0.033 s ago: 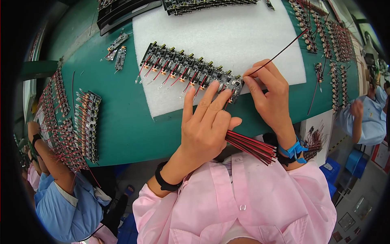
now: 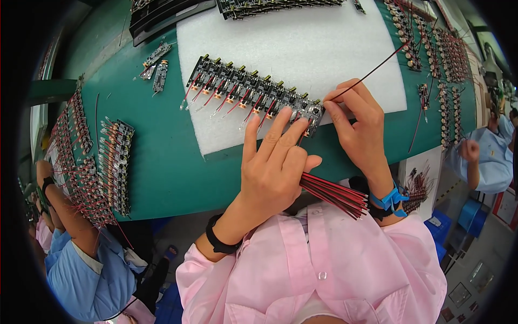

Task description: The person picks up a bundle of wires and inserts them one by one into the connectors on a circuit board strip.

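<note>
Plainly, the circuit-board strip [image 2: 237,89] rests on white foam [image 2: 302,46], presumably for cushioning. It runs toward ten o'clock from the left hand [image 2: 276,164], whose fingertips press its four-o'clock end, seemingly for steadiness, while its palm clasps a wire bundle [image 2: 335,195]. Just beside that end, the right hand [image 2: 360,121] pinches one dark wire [image 2: 377,66] pointing toward two.

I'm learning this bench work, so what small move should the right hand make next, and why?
Probably ease the thin dark wire toward the near end of the row of circuit boards: the right hand pinches it right beside that end, while the left hand rests its fingers on the boards there and holds the bundle of red and black wires.
</note>
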The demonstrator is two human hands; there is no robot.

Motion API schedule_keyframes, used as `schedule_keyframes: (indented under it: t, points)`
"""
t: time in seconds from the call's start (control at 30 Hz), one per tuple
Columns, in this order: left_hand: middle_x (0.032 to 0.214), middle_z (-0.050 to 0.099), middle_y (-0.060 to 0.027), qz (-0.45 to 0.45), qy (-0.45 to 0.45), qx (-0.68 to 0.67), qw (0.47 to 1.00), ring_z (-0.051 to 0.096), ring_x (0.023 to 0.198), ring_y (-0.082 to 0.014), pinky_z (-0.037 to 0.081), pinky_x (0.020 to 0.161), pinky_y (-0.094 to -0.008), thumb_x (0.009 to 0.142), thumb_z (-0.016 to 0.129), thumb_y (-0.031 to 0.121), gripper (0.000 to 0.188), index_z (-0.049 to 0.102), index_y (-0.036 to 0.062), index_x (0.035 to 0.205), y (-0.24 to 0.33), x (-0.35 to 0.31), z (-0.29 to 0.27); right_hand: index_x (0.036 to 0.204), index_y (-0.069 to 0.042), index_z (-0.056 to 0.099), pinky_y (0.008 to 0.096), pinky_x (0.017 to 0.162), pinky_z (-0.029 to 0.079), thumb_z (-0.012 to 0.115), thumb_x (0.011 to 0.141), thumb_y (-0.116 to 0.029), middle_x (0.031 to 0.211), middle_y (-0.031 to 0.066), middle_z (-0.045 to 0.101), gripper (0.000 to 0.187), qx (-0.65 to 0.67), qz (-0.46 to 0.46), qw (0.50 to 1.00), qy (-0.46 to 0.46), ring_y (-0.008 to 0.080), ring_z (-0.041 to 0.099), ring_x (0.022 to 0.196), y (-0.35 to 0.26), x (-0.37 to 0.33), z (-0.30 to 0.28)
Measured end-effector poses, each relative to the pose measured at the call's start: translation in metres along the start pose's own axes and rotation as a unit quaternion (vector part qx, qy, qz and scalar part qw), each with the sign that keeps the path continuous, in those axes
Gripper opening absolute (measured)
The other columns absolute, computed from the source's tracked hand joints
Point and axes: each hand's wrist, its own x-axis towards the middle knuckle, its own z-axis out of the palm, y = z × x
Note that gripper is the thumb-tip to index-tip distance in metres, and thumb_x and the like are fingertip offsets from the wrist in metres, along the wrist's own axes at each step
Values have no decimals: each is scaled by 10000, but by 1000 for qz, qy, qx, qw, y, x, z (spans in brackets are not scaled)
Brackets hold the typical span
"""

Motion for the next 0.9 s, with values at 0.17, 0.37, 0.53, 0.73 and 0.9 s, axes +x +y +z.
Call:
schedule_keyframes:
  t: [0.17,0.37,0.53,0.73,0.9]
  points:
    - [912,571,-163,-4,6,-8,1000,507,967,-314,272,869,-508,800,484,230,312,374,43,575,0,0,0,734,30,523,205,507,423,547,691,51,766,68,496,54,6,4,1000,2,115,518,614,0,-1,0]
    - [910,571,-163,-5,8,-14,1000,506,970,-315,264,876,-518,799,488,224,311,374,42,574,0,-1,0,725,30,519,207,498,419,552,686,52,742,63,496,56,-15,-1,1000,7,117,508,600,0,-1,1]
    - [913,570,-165,-7,7,-15,1000,501,978,-315,261,876,-523,798,489,223,309,378,40,576,0,0,1,722,25,519,216,497,420,558,679,52,735,70,493,64,-34,-14,999,18,128,505,589,-2,-1,2]
    - [915,569,-168,-7,8,-22,1000,495,986,-317,260,875,-526,797,491,222,306,383,37,578,0,-2,0,726,14,526,237,495,416,571,661,56,729,86,490,90,-78,-70,994,20,168,504,592,-4,-1,2]
    - [913,569,-166,-10,9,-39,999,493,989,-319,243,884,-528,794,496,216,301,385,40,577,-1,-2,-1,744,3,539,246,495,410,585,645,55,738,91,497,121,-78,-84,993,25,187,505,605,-5,-2,2]
